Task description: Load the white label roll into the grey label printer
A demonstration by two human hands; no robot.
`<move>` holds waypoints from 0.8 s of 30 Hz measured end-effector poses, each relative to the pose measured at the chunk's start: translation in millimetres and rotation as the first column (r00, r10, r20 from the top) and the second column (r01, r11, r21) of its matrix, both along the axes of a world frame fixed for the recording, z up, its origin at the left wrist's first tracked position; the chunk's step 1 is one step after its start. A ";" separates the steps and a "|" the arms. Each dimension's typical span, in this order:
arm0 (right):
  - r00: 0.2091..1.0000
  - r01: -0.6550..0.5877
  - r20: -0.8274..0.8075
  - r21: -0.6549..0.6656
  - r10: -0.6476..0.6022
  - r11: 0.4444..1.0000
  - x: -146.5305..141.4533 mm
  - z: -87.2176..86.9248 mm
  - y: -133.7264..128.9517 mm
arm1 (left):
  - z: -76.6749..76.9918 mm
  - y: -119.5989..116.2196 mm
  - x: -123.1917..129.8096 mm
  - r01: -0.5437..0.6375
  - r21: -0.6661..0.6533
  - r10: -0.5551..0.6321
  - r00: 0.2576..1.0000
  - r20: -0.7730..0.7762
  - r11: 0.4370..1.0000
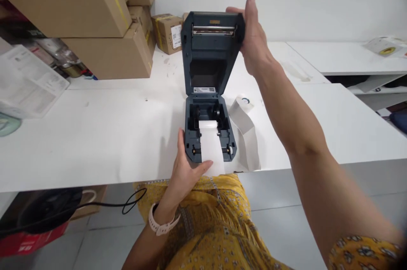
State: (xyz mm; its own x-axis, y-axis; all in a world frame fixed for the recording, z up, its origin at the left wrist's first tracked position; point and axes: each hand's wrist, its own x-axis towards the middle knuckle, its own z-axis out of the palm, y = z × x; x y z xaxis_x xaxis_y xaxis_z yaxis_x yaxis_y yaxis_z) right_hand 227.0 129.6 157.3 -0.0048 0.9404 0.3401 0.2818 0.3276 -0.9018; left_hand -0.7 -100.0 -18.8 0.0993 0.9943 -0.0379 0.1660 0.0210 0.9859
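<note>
A dark grey label printer stands near the table's front edge, its lid raised upright. Inside, a small white label roll sits in the holder, and its paper strip runs forward over the roller and out past the front. My left hand is at the printer's front left corner, thumb on the paper strip, one finger along the printer's side; the other fingers are hidden. My right hand grips the lid's upper right edge, thumb pointing up, some fingers behind it.
A loose curled paper strip with a roll end lies right of the printer. Cardboard boxes are stacked at the back left. A plastic-wrapped packet lies at far left. A black cable hangs below the table.
</note>
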 end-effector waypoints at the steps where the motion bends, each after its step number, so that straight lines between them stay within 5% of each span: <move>1: 0.999 0.001 -0.038 0.014 -0.001 1.000 -2.7 -1.8 -3.2 | -2.3 -1.1 0.6 -0.006 0.004 0.005 1.000 0.029 1.000; 3: 0.995 0.086 -0.059 0.177 -0.077 0.980 -6.8 -15.4 -30.1 | -5.7 -3.1 2.0 -0.005 0.007 0.004 0.997 0.076 1.000; 5: 0.982 0.176 -0.015 0.413 -0.187 0.894 -9.7 -39.7 -75.3 | -7.5 -4.8 3.6 -0.007 0.003 0.007 0.994 0.112 1.000; 10: 0.942 -0.085 0.303 0.627 -0.143 0.774 -11.0 -110.0 -180.8 | -7.0 -10.2 3.1 0.003 -0.013 0.000 0.978 0.207 1.000; 15: 0.871 -0.134 0.479 0.450 -0.112 0.883 -17.3 -142.7 -219.4 | -1.5 -6.9 -1.0 0.031 0.061 -0.048 0.950 0.308 0.998; 18: 0.947 0.046 0.286 0.326 -0.145 0.944 -28.6 -150.0 -228.8 | 3.9 5.7 1.8 -0.035 0.073 0.013 0.961 0.278 0.997; 21: 0.971 0.239 0.012 0.062 -0.241 0.969 -37.2 -159.6 -232.4 | 7.4 16.8 5.9 -0.031 0.049 0.018 0.968 0.250 0.998; 24: 0.976 0.171 -0.105 -0.160 -0.189 0.972 -38.7 -171.1 -230.8 | 7.5 20.4 8.0 -0.018 0.066 0.002 0.973 0.232 0.998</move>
